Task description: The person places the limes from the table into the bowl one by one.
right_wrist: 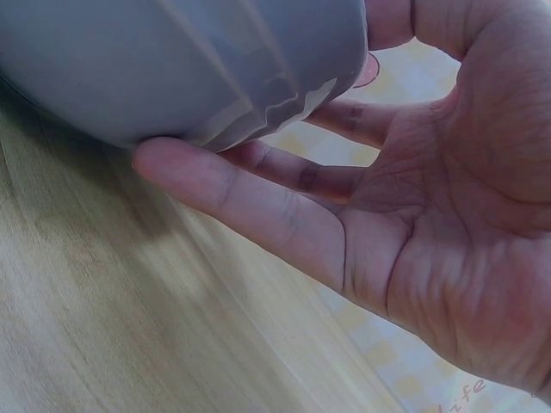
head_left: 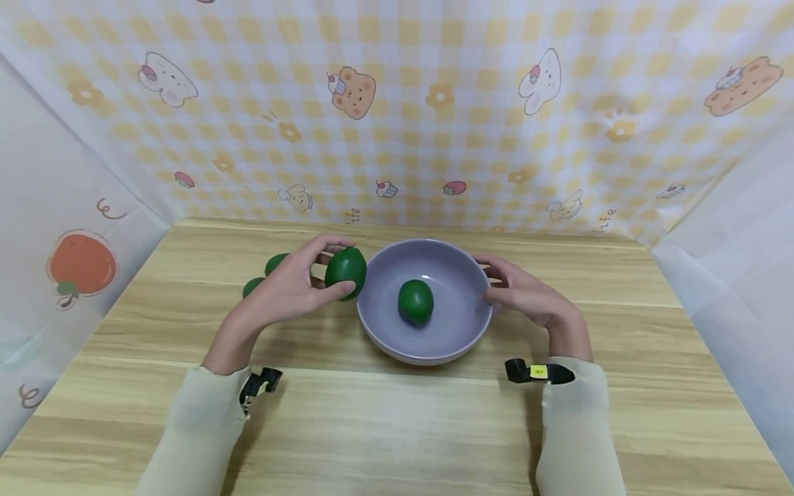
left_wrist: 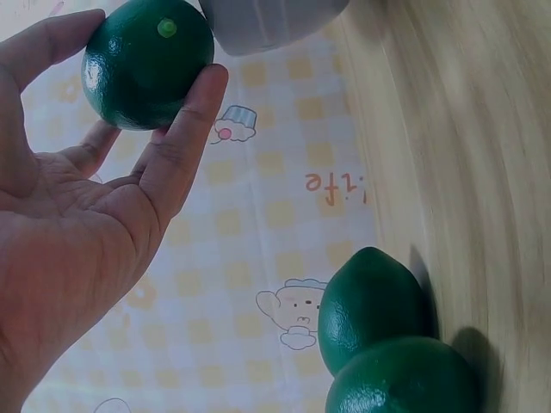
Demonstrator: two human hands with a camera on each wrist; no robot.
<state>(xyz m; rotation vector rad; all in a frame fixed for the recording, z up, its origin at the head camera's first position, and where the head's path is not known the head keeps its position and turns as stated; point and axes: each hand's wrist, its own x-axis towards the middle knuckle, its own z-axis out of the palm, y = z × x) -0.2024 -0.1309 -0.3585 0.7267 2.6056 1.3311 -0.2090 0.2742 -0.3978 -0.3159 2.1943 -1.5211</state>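
Left hand: just left of the bowl, your fingers curved around the held fruit, thumb on the near side.
Held fruit: glossy, dark green, up off the bench and right by the bowl's left rim; whether the two touch, you can't tell from here. Your left wrist view catches a small pale-green spot on its skin.
Right hand: across on the other side, gripping the bowl by its right edge, your fingers against the outer wall.
Bowl: greyish purple, round, mouth upward, between your two hands; its base is hidden from you.
Bowl fruit: one green piece lying inside, a touch left of the middle.
Farther fruit and nearer fruit: over on the bench to the left, close together, both partly covered by your left hand in the head view.
Cloth: yellow and white checks with cartoon animals, hanging behind the bench.
Sleeves: pale, long, reaching to your wrists.
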